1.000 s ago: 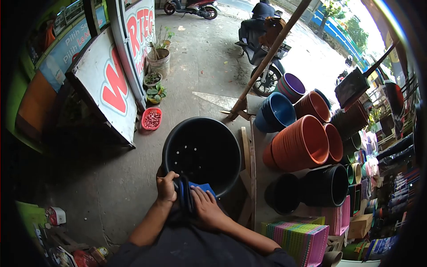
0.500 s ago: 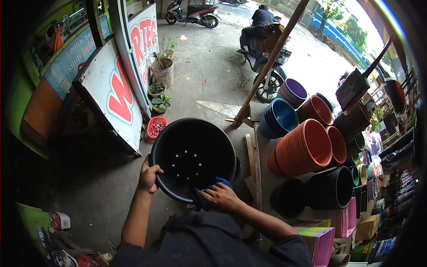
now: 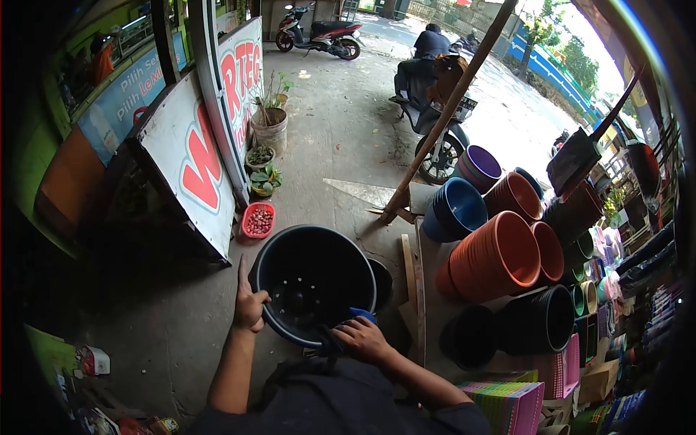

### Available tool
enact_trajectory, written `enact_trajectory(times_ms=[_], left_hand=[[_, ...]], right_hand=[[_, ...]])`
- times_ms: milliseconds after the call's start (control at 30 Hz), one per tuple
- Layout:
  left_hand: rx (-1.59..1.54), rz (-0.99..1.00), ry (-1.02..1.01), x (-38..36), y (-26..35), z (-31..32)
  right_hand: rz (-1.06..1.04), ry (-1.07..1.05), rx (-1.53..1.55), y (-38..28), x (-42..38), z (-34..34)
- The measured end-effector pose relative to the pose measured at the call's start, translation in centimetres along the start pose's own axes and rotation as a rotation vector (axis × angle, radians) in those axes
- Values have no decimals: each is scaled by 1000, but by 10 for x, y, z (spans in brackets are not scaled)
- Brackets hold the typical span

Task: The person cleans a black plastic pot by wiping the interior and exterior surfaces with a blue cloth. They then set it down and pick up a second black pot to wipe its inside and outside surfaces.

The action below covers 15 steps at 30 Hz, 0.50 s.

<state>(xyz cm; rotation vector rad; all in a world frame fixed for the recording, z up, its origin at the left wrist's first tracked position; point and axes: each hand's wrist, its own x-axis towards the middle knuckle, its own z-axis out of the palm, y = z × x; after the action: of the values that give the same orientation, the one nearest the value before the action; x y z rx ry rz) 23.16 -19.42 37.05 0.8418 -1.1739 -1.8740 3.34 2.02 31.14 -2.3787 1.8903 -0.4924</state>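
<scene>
A large black plastic pot (image 3: 326,264) with small holes in its bottom is held in front of my body, its mouth tilted up toward me. My left hand (image 3: 250,308) grips the left rim, thumb over the edge and index finger stretched along the outside. At the near right rim, my right hand (image 3: 362,338) is closed on a blue cloth (image 3: 364,314), which lies against the pot's edge. Part of the cloth is hidden under the fingers. Another black pot (image 3: 381,284) shows partly behind the held one.
Stacked orange pots (image 3: 487,254), blue pots (image 3: 455,209) and black pots (image 3: 535,319) stand on a low platform at right. A wooden pole (image 3: 449,109) leans ahead. On the left are a sign board (image 3: 190,163) and a red basket (image 3: 258,220). A person (image 3: 429,47) sits on a motorcycle.
The pot has moved lower and tilted, so its bottom holes look smaller. My left index finger has straightened out. My right hand has shifted slightly down along the rim with the cloth.
</scene>
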Motion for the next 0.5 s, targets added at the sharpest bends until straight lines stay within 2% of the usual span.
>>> enact_trajectory(times_ms=[67,100,133,200,233,300,333,400,467,500], left_hand=[[20,46,327,18,-63,-14],[-7,12,533,1,-49,24],[111,25,551,-15,-57,47],[189,118,423,-34,-91,60],[186,117,425,-31,-95,57],[-10,-33,389,-22,-95,45],[-12,-34,398,-17,-89,37],[-38,19,42,2,-67,13],[-159,-112,-131,16,-14,0],[-102,-105,-144,19,2,-4]], right_hand=[[-19,18,-18,3,2,0],[12,40,-5,3,7,3],[44,66,8,3,12,5],[86,70,-19,-8,18,12],[128,64,-42,-13,19,15],[144,60,10,-24,23,19],[162,64,59,-27,23,20],[138,-3,87,-18,22,19],[8,-104,33,-6,11,5],[-33,-21,-50,3,0,13]])
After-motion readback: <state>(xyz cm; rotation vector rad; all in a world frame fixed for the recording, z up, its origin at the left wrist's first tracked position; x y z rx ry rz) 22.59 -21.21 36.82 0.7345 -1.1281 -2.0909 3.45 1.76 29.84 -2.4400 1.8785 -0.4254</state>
